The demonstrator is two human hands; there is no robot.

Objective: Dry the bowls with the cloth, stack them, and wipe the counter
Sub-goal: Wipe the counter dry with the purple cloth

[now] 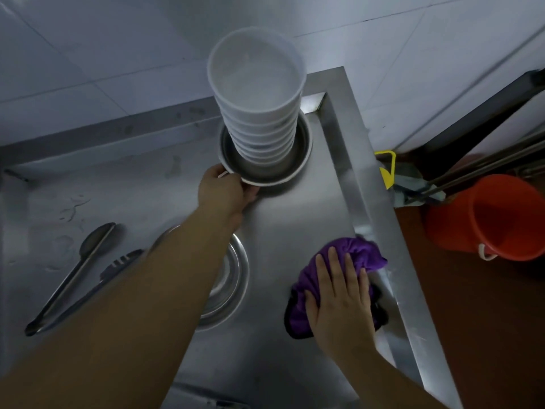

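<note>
Pressing the purple cloth (339, 270) flat against the steel desk (283, 214) with the right hand (339, 293), fingers straight and spread, close against the raised right edge. Gripping the rim of the metal basin (295, 169) with the left hand (224, 187), fingers curled round it, the stack of white bowls (259, 113) standing upright inside, far ahead and slightly left of the cloth. Judging the unwiped stretch as lying forward along that edge, nearer the right hand.

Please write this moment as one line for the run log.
phase: wiping counter | left hand: grips rim of metal basin holding stacked white bowls | right hand: flat, pressing purple cloth on counter
</note>
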